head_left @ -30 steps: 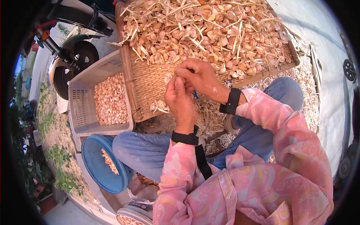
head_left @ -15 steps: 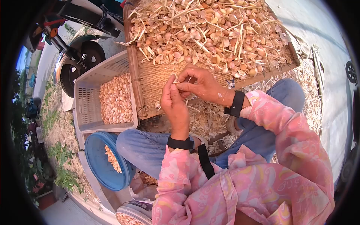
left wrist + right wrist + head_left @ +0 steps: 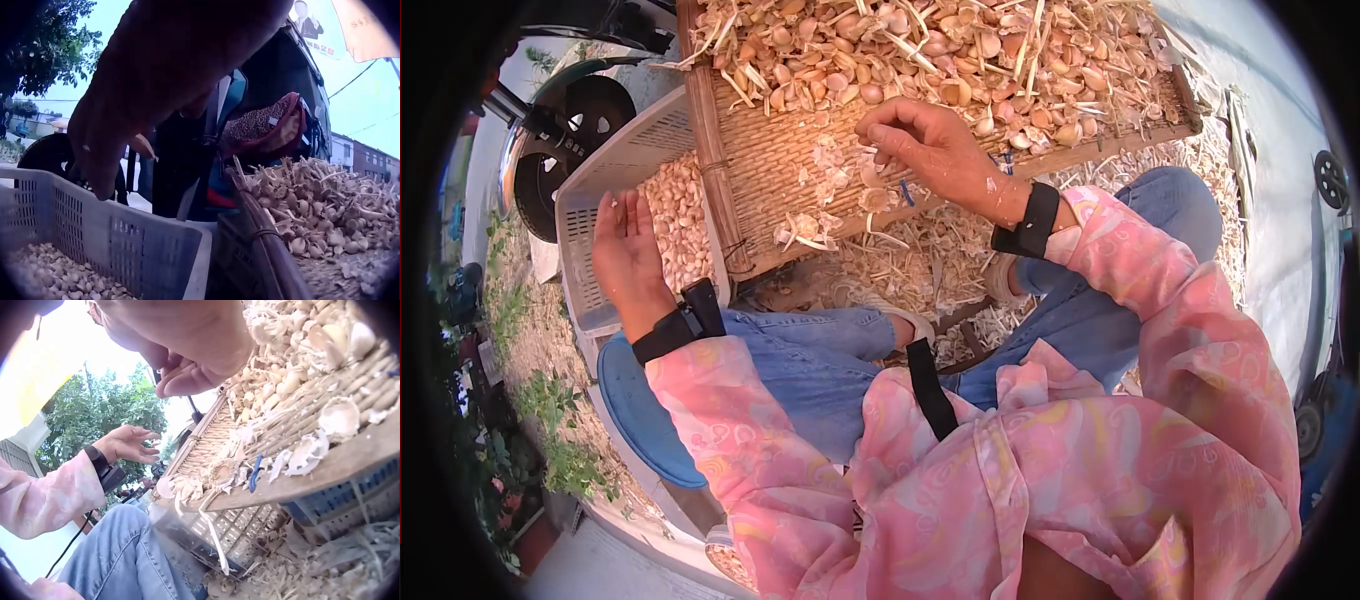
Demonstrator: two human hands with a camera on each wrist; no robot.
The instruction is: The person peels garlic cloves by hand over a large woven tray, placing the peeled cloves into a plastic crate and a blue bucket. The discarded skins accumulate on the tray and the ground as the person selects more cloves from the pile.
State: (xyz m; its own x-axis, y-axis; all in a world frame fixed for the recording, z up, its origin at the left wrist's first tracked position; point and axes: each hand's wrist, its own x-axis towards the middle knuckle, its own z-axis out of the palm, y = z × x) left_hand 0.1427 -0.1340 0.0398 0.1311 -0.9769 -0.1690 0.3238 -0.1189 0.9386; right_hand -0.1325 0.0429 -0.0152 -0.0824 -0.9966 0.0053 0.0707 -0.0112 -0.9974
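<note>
Over the pale plastic crate (image 3: 590,215) at the left, the left hand (image 3: 630,262) has its fingers extended. In the left wrist view a single clove (image 3: 143,147) shows beside that hand (image 3: 169,69); whether it touches the fingers, I cannot tell. Loose cloves (image 3: 62,275) lie in the crate's bottom. The right hand (image 3: 940,155) hovers above the front of the woven tray (image 3: 755,185), fingers loosely bent. A small white bit (image 3: 868,150) shows by its thumb tip; no clove is visible in it. Heaped garlic (image 3: 960,60) with dry stalks covers the tray's back.
Papery skins (image 3: 830,165) lie on the tray's front part. A blue tub (image 3: 640,410) stands below the crate, partly hidden by the left sleeve. Wheels (image 3: 560,170) stand beyond the crate. Husks and stalks (image 3: 940,270) cover the ground between the legs.
The hands, earlier together over the tray's front edge, are apart. The left has swung left over the crate with its fingers extended; the right has stayed near the tray, slightly higher in view.
</note>
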